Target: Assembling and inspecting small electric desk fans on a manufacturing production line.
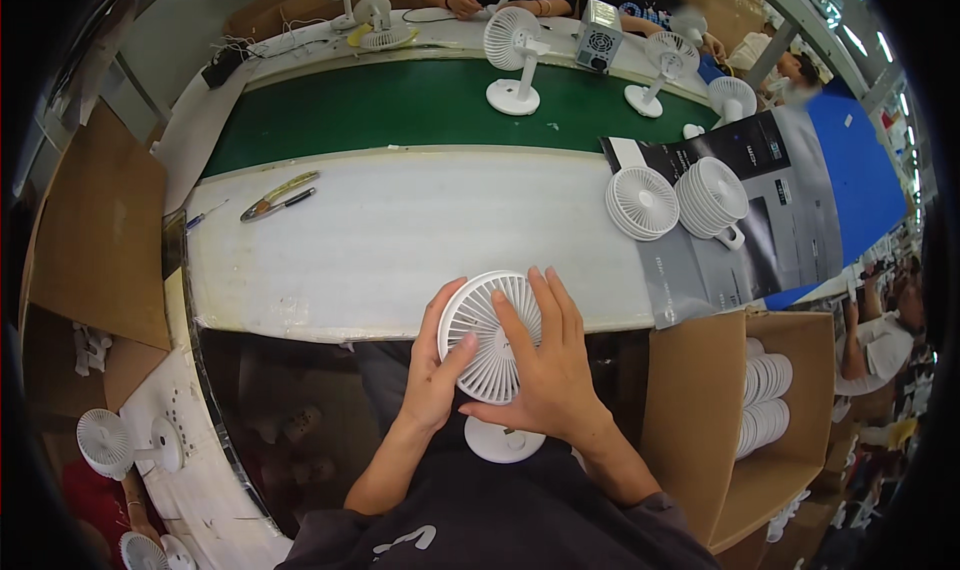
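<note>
Just below the middle of the view, at six o'clock, a white fan (488, 325) is showing its grille between both hands. The left hand (430, 385) is pinching its rim around nine o'clock, thumb on the slats. The right hand (552, 372) is spreading its fingers over the grille toward one o'clock, its thumb reaching the lower edge. A round white base (500, 448) is showing just below. Toward four o'clock, a cardboard box (690, 420) is holding white discs (765, 425). On the white counter (400, 230), pliers (285, 190) are lying at ten o'clock, and stacked grilles (642, 203) are sitting on a printed sheet (800, 205) at two o'clock. Beyond, a standing fan (513, 50) is rising at twelve o'clock and a metal box (598, 40) is resting at one o'clock.
</note>
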A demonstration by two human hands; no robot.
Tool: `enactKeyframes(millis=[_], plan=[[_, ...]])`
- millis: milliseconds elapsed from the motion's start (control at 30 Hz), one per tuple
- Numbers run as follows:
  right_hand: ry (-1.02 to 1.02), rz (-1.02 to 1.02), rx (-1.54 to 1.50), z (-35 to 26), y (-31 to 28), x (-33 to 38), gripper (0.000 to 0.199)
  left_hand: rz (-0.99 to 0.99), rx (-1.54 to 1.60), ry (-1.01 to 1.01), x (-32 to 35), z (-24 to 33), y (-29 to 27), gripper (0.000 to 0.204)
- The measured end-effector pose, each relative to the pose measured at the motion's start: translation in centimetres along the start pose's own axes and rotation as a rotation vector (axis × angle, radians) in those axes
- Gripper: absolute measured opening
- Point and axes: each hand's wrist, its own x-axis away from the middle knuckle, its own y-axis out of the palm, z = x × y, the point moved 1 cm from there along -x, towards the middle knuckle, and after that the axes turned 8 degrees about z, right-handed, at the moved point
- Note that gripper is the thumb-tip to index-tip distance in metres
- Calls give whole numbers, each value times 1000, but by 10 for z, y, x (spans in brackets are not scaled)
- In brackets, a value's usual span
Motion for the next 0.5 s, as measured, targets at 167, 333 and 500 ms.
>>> enactKeyframes(millis=[167, 333, 500], plan=[[44, 61, -152, 11, -1, 5, 109, -215, -381, 58, 1, 30, -3, 89], [117, 84, -447, 19, -3, 9, 112, -395, -646, 223, -8, 47, 1, 105], [329, 31, -872, 28, 3, 17, 119, -354, -727, 279, -14, 46, 25, 113]])
